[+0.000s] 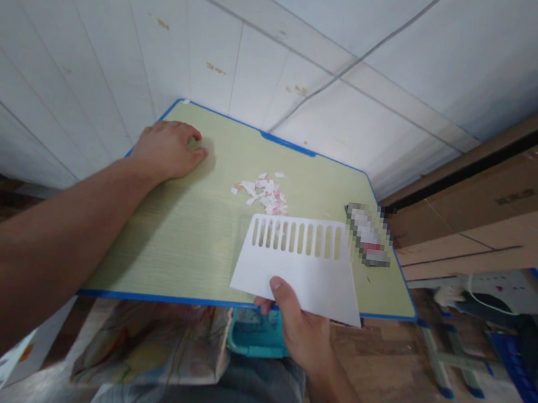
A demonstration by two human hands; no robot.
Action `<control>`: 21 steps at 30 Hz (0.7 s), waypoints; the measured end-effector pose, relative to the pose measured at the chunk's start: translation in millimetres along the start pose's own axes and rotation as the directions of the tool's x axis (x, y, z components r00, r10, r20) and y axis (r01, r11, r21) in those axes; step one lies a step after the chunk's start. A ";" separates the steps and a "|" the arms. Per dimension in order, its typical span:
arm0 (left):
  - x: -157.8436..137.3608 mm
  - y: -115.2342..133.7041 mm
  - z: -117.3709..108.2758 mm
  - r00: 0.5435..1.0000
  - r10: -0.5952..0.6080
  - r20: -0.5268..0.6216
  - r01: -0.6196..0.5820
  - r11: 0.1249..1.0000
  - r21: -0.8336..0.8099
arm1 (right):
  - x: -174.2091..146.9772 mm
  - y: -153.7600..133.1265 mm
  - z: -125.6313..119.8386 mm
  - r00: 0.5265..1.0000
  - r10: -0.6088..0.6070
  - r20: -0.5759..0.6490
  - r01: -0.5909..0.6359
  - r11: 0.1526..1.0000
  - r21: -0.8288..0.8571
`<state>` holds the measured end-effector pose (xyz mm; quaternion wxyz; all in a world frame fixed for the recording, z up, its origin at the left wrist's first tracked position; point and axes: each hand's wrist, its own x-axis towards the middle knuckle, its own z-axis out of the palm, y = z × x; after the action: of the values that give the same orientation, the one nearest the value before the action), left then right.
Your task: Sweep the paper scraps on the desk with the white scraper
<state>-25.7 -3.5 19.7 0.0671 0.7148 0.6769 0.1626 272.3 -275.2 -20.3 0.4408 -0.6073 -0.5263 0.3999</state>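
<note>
My right hand [299, 328] grips a flat white slotted panel [298, 278] by its near edge, thumb on top and fingers underneath. A row of long slots runs along the panel's far side, and it lies over the front part of the yellow-green tabletop [164, 247]. Just beyond it is a loose heap of small torn white and pink paper scraps [265, 191]; some show through the slots. At the table's left side rests my left hand [169, 149], its fingers bent, with a gap between thumb and forefinger and nothing held.
A dark, pixelated flat item [368, 234] lies near the table's right edge. Behind the table stands a white panelled wall [258, 61]. Cardboard boxes [508, 193] are stacked at right. Below the front edge are a teal basket [258, 335] and a patterned bag [155, 345].
</note>
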 end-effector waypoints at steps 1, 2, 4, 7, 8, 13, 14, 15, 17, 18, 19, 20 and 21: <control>-0.6 0.3 0.1 1.000 0.008 0.003 -0.008 1.000 0.005 | -0.2 0.7 -0.3 1.000 0.004 0.011 -0.004 1.000 -0.003; -1.2 0.7 0.2 1.000 0.017 0.005 -0.017 1.000 0.008 | -0.4 0.7 -0.3 1.000 0.008 0.020 -0.008 1.000 -0.004; -2.2 1.8 0.5 0.999 0.041 0.009 -0.041 0.999 0.006 | -1.0 -1.4 0.2 1.000 0.019 0.022 -0.019 1.000 -0.001; -3.6 3.2 1.2 0.998 0.060 0.010 -0.060 0.998 -0.007 | -2.6 -8.1 1.7 1.000 0.027 0.001 -0.027 0.999 0.020; -4.0 3.6 1.3 0.998 0.063 0.010 -0.063 0.998 -0.010 | -3.4 -10.1 2.2 1.000 0.025 -0.007 -0.025 0.999 0.025; -7.2 6.9 0.8 0.997 0.073 0.024 -0.074 0.997 0.008 | -7.2 -11.4 4.8 0.999 0.041 -0.028 -0.040 0.999 0.030; -7.8 7.8 0.6 0.997 0.072 0.029 -0.072 0.997 0.010 | -7.9 -10.5 5.3 0.998 0.044 -0.033 -0.043 0.998 0.037; -8.3 8.7 0.4 0.997 0.069 0.033 -0.070 0.998 0.009 | -8.5 -9.6 5.8 0.998 0.046 -0.040 -0.044 0.998 0.045; -8.9 10.2 0.2 0.997 0.066 0.037 -0.066 0.998 0.008 | -9.6 -8.4 6.5 0.997 0.042 -0.059 -0.039 0.998 0.052; -8.9 10.6 0.2 0.997 0.066 0.038 -0.066 0.998 0.007 | -10.1 -8.2 6.8 0.997 0.037 -0.061 -0.034 0.998 0.046; -8.9 10.9 0.2 0.997 0.066 0.039 -0.066 0.998 0.006 | -10.8 -8.1 6.9 0.998 0.029 -0.054 -0.027 0.999 0.038; -8.7 11.0 0.3 0.997 0.064 0.042 -0.064 0.998 0.004 | -11.5 -8.3 6.9 0.999 0.021 -0.040 -0.019 0.999 0.031; -8.5 10.9 0.4 0.997 0.060 0.045 -0.061 0.998 0.003 | -12.4 -8.6 6.8 1.000 0.014 -0.025 -0.013 0.999 0.031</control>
<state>-15.5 -12.6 21.6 0.0758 0.7386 0.6536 0.1469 261.8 -286.2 -13.8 0.4539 -0.6091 -0.5103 0.4031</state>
